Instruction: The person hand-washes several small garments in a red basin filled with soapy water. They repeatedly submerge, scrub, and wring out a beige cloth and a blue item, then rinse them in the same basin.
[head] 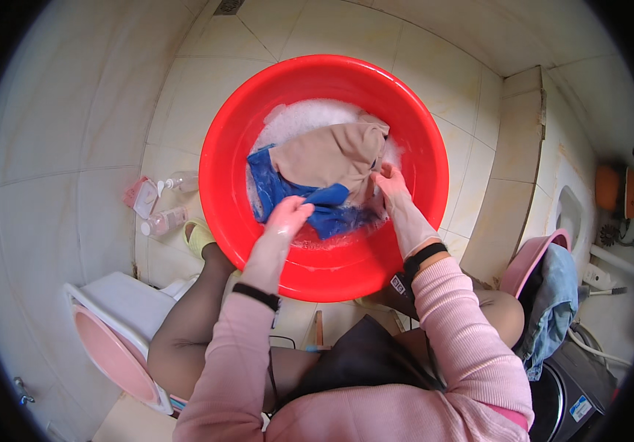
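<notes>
A large red plastic basin stands on the tiled floor in front of me, with foamy water in it. A wet garment with a beige part and blue parts lies in the foam. Near the basin's lower left, my left hand, in a translucent glove, pinches a blue edge of the cloth. My right hand, gloved too, has its fingers closed on the beige part at the right side. Both wrists wear black bands.
Pump and capped bottles and a pink box stand by the left wall. White and pink basins lean at lower left. At right, a pink basin holds denim beside a dark appliance. A floor drain is at the top.
</notes>
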Demonstrator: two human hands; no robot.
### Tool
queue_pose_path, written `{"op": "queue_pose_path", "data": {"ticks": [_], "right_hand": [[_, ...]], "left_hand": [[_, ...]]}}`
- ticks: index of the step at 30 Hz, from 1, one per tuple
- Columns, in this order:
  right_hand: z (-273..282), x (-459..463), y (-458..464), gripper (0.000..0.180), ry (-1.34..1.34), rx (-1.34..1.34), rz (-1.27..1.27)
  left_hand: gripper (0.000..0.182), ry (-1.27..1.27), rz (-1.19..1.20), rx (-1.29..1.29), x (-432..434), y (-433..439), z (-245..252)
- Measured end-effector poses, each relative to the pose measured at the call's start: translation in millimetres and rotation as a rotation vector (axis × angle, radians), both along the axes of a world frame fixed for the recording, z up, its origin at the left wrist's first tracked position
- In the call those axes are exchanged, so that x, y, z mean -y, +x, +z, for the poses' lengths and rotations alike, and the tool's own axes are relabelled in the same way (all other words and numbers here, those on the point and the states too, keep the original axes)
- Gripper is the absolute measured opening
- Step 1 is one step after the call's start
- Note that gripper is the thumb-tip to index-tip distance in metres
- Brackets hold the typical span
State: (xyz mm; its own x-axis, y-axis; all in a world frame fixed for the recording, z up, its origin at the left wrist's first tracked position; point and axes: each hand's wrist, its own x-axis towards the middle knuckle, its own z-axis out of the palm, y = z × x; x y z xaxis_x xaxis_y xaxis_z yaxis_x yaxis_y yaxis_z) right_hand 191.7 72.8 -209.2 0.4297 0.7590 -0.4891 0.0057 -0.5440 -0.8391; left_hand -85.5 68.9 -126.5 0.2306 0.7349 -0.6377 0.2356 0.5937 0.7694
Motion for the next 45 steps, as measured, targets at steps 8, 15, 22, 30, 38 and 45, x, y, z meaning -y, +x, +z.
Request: {"op": "queue_pose_path", "data": {"ticks": [8, 15, 22, 30, 38, 45], "right_hand": [[35.0, 6.0, -18.1, 0.019, -0.017, -0.506, -0.098], [102.6, 29.1, -17.6, 0.017, 0.084, -0.829, 0.223], [98.6, 36.5, 0.3, 0.016, -0.367, -1.200, 0.537], [59.9, 69.0, -35.0, 0.012, -0.373, -0.452, 0.183], [29.1, 60.8, -49.3, 0.032, -0.387, -0.490, -0.212], [34.9, 64.4, -42.3, 0.026, -0.130, -0.926, -0.093]], "left_hand": [[0.010, -0.200, 0.317, -0.093, -43.8, -73.2, 56.9], [0.054, 0.884, -0.253, -0.533, -40.2, 31.1, 32.7], [0.041, 0.767, -0.535, -0.764, -33.0, 27.4, 7.1], [0.020, 0.550, 0.364, -0.595, -5.1, 14.4, -5.7], [0.042, -0.063, 0.358, -0.851, 41.1, 68.9, -72.8], [0.048, -0.495, 0.878, 0.236, 38.0, 57.5, -41.2]]}}
